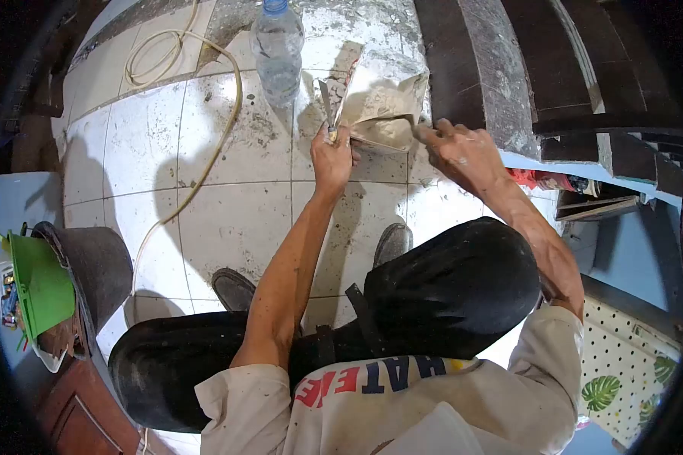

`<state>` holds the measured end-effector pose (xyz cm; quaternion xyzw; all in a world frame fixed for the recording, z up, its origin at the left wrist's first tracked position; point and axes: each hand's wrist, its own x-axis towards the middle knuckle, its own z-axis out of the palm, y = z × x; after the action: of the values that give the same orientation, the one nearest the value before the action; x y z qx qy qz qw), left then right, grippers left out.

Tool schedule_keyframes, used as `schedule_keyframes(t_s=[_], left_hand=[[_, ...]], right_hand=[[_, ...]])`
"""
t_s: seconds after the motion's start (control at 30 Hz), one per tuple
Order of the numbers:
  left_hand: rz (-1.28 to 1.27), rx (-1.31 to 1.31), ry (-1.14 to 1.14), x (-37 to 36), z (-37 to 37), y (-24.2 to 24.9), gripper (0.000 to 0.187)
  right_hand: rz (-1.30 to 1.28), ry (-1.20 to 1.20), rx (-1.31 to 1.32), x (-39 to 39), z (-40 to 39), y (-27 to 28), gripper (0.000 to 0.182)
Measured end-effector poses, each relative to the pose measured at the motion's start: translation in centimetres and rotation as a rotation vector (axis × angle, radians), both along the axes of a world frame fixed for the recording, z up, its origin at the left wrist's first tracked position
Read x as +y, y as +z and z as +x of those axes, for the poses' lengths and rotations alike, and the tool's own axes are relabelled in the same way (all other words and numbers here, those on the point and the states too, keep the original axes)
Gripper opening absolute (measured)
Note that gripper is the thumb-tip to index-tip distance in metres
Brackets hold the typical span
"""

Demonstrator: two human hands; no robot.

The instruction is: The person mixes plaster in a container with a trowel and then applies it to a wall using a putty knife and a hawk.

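Note:
My left hand point(332, 163) is closed around a putty knife point(325, 98), its metal blade pointing up and away from me. The same hand is against the left side of an open, box-like packet point(391, 140) of pale powder point(387, 101) on the floor. At the packet's right edge, my right hand point(463, 158) has its fingers curled in and appears to grip the corner; its fingertips are partly hidden. Whitish dust marks the back of that hand. A clear plastic bottle point(278, 57) with a blue cap stands just beyond my left hand.
Dusty white tiles point(228, 227) cover the floor, with a pale hose point(231, 98) looping along the left. A dark bucket point(102, 265) and a green container point(42, 277) are at the left. Dark wooden steps point(501, 76) rise at the right, near my right hand.

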<state>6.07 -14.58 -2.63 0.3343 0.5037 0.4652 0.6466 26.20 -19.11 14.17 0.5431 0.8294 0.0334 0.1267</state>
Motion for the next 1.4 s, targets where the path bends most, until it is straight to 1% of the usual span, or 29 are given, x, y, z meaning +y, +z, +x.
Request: schedule_keyframes(t_s=[0.03, 0.1, 0.13, 0.2, 0.37, 0.43, 0.5, 0.6, 0.67, 0.77, 0.8, 0.9, 0.93, 0.97, 1.0, 1.03, 1.1, 1.13, 1.17, 1.23, 1.27, 1.3, 1.37, 1.4], left_hand=[[-0.007, -0.001, 0.005, 0.1, 0.0, -0.3, 0.027], [0.052, 0.043, -0.030, 0.2, -0.2, -0.9, 0.025], [0.048, 0.042, -0.032, 0.1, -0.2, -1.0, 0.025], [0.020, 0.028, -0.038, 0.3, -0.2, -1.1, 0.023], [0.002, 0.056, -0.059, 0.3, -0.8, -0.4, 0.021], [0.001, 0.042, -0.059, 0.2, -0.8, -0.3, 0.020], [0.046, 0.049, -0.072, 0.2, -0.9, -0.1, 0.019], [0.054, 0.056, -0.081, 0.2, -1.0, 0.1, 0.018], [0.036, 0.070, -0.102, 0.3, -1.1, 0.0, 0.020], [0.030, 0.055, -0.121, 0.2, -1.0, -0.4, 0.022], [0.045, 0.022, -0.116, 0.2, -0.9, -0.5, 0.022], [0.036, 0.032, -0.118, 0.4, -0.8, -0.8, 0.023], [0.040, 0.025, -0.068, 0.4, -0.5, -0.7, 0.020], [0.038, 0.026, -0.069, 0.4, -0.3, -0.6, 0.020], [0.031, 0.015, -0.062, 0.4, -0.2, -0.4, 0.021], [0.021, 0.004, -0.056, 0.2, -0.1, -0.5, 0.021], [0.043, -0.021, -0.052, 0.2, 0.1, -0.9, 0.022], [0.069, -0.049, -0.042, 0.2, 0.3, -1.0, 0.023], [0.069, -0.057, -0.047, 0.0, 0.5, -1.2, 0.023], [0.044, -0.092, -0.019, 0.0, 0.5, -1.2, 0.025], [0.044, -0.095, -0.016, -0.2, 0.5, -1.2, 0.025], [0.026, -0.117, -0.011, -0.3, 0.5, -1.1, 0.024], [0.008, -0.140, -0.007, -0.6, 0.6, -0.9, 0.024], [-0.037, -0.167, -0.003, -0.7, 0.7, -0.5, 0.024]], right_hand=[[-0.007, 0.005, -0.001, -0.2, 0.0, 0.5, 0.042], [-0.038, 0.038, -0.056, -0.5, -0.1, 1.5, 0.033], [-0.041, 0.037, -0.056, -0.4, -0.1, 1.3, 0.033], [-0.104, 0.021, -0.062, 1.0, -0.1, 0.3, 0.031], [-0.092, -0.053, -0.099, 5.5, 1.7, -2.8, 0.031], [-0.004, -0.022, -0.119, 6.4, 2.3, -3.3, 0.033], [-0.039, -0.044, -0.123, 6.7, 2.7, -3.5, 0.034], [-0.003, -0.054, -0.095, 6.4, 2.8, -3.1, 0.033], [0.047, -0.113, -0.062, 6.2, 2.8, -2.8, 0.035], [0.096, -0.088, -0.068, 6.4, 3.2, -2.5, 0.032], [0.096, -0.097, -0.070, 6.6, 3.4, -3.0, 0.032], [0.153, -0.093, -0.033, 7.6, 2.5, -6.1, 0.031], [0.131, -0.111, -0.008, 7.8, 1.7, -7.5, 0.029], [0.107, -0.125, 0.019, 7.7, 1.0, -8.5, 0.026], [0.193, -0.069, 0.027, 7.0, 0.8, -9.6, 0.021], [0.186, -0.065, 0.027, 6.3, 0.1, -9.1, 0.021], [0.065, -0.070, 0.063, 4.1, -0.7, -7.7, 0.025], [0.065, -0.059, 0.076, 3.2, -0.7, -7.2, 0.032], [0.065, -0.064, 0.068, 2.3, -0.3, -6.4, 0.032], [0.011, 0.003, 0.049, 1.9, -0.4, -2.9, 0.035], [0.009, -0.030, -0.032, 2.0, -0.8, -1.4, 0.034], [0.010, -0.021, -0.036, 2.4, -0.7, -0.8, 0.034], [0.133, -0.049, -0.108, 3.3, -0.3, -0.2, 0.030], [0.141, -0.071, -0.115, 4.3, -0.2, -0.4, 0.021]])
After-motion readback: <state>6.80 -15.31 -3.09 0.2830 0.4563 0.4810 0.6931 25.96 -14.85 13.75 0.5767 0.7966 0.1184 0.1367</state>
